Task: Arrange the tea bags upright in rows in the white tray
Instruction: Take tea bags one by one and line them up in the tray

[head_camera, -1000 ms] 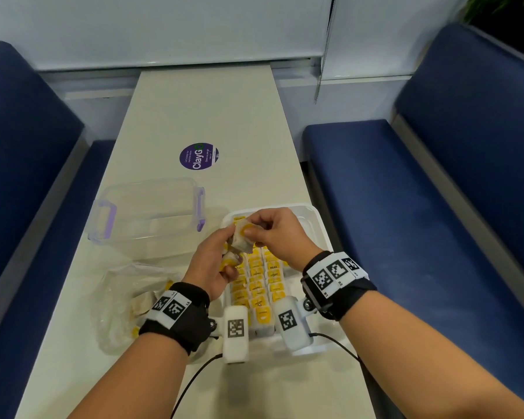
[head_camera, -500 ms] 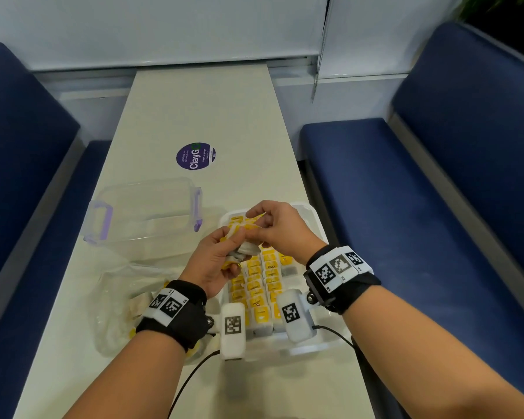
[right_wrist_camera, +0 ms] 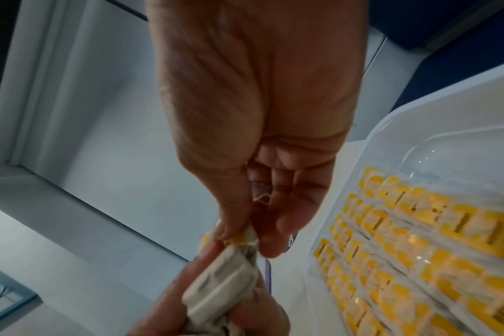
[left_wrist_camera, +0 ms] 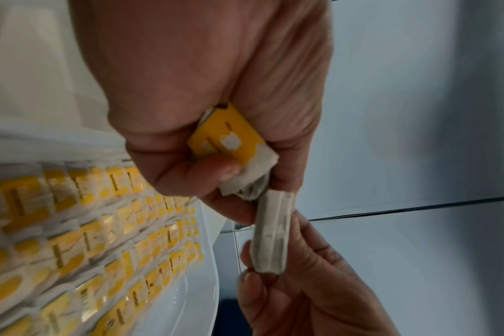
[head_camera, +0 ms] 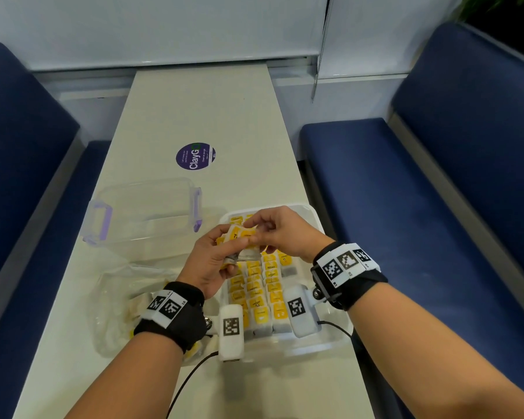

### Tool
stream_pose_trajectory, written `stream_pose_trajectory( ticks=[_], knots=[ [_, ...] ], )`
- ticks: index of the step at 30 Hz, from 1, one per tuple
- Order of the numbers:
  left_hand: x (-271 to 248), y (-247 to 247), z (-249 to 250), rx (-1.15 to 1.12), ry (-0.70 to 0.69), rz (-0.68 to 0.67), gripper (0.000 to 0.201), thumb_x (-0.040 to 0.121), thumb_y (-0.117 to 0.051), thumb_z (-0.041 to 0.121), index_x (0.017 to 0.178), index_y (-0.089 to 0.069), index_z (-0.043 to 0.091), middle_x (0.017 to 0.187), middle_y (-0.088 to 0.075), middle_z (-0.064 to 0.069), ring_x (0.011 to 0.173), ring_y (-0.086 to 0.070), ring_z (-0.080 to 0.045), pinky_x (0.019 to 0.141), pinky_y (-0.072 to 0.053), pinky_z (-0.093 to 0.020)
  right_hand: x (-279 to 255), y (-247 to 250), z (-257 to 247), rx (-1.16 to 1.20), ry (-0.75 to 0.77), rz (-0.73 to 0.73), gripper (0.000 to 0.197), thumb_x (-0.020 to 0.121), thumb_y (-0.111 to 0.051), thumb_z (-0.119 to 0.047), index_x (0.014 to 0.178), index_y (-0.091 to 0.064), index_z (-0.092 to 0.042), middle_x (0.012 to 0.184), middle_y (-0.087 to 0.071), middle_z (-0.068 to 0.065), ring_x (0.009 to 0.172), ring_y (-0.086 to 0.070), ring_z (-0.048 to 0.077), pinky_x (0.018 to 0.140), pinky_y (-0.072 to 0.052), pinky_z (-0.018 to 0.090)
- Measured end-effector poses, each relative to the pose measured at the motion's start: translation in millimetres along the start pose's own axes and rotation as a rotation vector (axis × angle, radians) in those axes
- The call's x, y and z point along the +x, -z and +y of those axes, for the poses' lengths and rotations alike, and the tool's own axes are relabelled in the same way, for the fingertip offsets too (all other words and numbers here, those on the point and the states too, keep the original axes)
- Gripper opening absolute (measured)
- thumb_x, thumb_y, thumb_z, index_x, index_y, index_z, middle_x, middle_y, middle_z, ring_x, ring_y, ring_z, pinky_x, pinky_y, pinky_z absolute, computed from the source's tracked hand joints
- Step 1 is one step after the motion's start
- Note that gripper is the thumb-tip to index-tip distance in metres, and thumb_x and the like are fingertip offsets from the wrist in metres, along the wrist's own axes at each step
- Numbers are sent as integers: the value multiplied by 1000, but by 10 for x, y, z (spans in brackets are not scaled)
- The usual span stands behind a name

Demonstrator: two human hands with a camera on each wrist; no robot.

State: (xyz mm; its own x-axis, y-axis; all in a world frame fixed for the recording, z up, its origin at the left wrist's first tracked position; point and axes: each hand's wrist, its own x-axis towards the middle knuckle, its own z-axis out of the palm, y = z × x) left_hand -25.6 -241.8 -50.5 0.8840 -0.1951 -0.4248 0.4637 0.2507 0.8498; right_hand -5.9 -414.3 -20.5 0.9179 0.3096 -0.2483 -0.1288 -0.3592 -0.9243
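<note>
Holding a small bunch of tea bags (head_camera: 239,237) above the far part of the white tray (head_camera: 310,214), the left hand (head_camera: 208,264) had its fingers curled around them. The right hand (head_camera: 280,234) pinched one bag of this bunch between thumb and fingertips, at its upper end near the yellow tag (left_wrist_camera: 226,138). In the left wrist view the grey paper body (left_wrist_camera: 271,231) of one bag stood out from the bunch and lay against the fingers of the right hand.

The tray stood on the table (head_camera: 200,110) at the near right, and it was already mostly filled with upright bags (head_camera: 259,291) in rows. Some free room showed at its far right corner.

These bags are probably very light and soft. The paper may crease or tear if it is squeezed hard, and the tags and strings can catch on each other. It seems best to take one bag by its two flat sides, near the top edge, so the body hangs straight and can slide down into a gap.

To the left stood a clear plastic box (head_camera: 142,210) with purple clips, and a crumpled plastic bag (head_camera: 118,297) lay nearer on the left.
</note>
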Motion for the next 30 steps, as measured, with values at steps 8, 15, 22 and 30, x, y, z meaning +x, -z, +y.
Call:
stream_pose_trajectory(
  ticks=[8, 15, 22, 30],
  knots=[
    [12, 11, 8, 13, 3, 116, 9, 83, -72, 24, 80, -65, 19, 59, -57, 0, 52, -52, -11, 44, -34, -20, -10, 65, 7, 17, -32, 30, 12, 84, -69, -1, 95, -66, 2, 63, -58, 8, 60, -55, 24, 53, -50, 24],
    [20, -30, 16, 7, -34, 154, 10, 85, -72, 23, 82, -62, 20, 65, -59, 1, 54, -54, -11, 47, -37, -22, -56, 110, 13, -17, -107, -147, 50, 79, -70, 1, 124, -54, -12, 65, -63, -1, 54, -57, 9, 56, -46, 19],
    [15, -41, 41, -109, -31, 213, 19, 85, -72, 19, 75, -57, 24, 76, -67, -2, 67, -64, -18, 42, -34, -20, -106, 101, 47, 179, -79, -90, 50, 67, -61, 8, 113, -55, -11, 67, -49, 2, 56, -49, 10, 55, -44, 22],
    [61, -17, 44, -199, -30, 334, 26, 87, -70, 13, 70, -53, 23, 75, -60, -4, 62, -60, -18, 40, -31, -18, -127, 89, 50, 168, -69, -155, 55, 73, -54, 23, 120, -52, -5, 81, -59, 8, 58, -56, 9, 54, -46, 26]
  ],
)
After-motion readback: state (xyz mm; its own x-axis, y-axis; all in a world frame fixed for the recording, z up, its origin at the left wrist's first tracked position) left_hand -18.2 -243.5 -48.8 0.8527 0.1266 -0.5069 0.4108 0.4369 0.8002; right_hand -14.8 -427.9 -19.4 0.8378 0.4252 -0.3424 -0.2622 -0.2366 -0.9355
